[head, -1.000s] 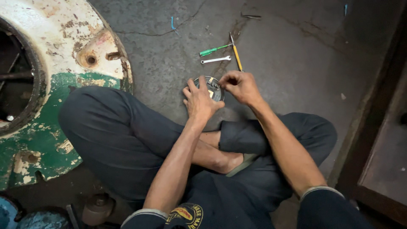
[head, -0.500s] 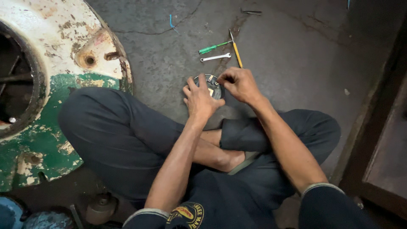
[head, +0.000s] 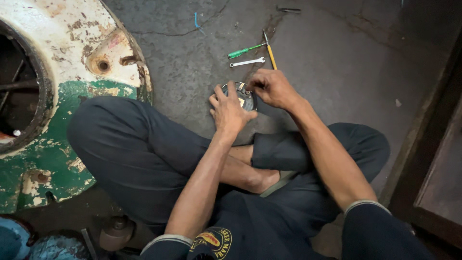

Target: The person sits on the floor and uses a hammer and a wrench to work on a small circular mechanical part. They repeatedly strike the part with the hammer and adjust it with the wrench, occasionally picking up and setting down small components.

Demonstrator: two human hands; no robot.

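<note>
On the concrete floor (head: pixel 337 72), the left hand (head: pixel 230 111) presses down on a round metal part (head: pixel 243 96); the right hand (head: pixel 273 88) pinches something at its rim. Work looks midway, with the screwdrivers (head: pixel 245 50) and wrench (head: pixel 247 62) lying untouched beyond.

This is a rough repair workshop, worked at floor level. The floor (head: pixel 337 58) is bare, cracked concrete darkened by oily stains, and hand tools lie loose on it: a green-handled screwdriver (head: pixel 245 50), a small spanner (head: pixel 247 62) and a yellow-handled tool (head: pixel 270 53). At the left edge stands a big round metal housing (head: pixel 72 62), its white and green paint chipped and rusted.
</note>
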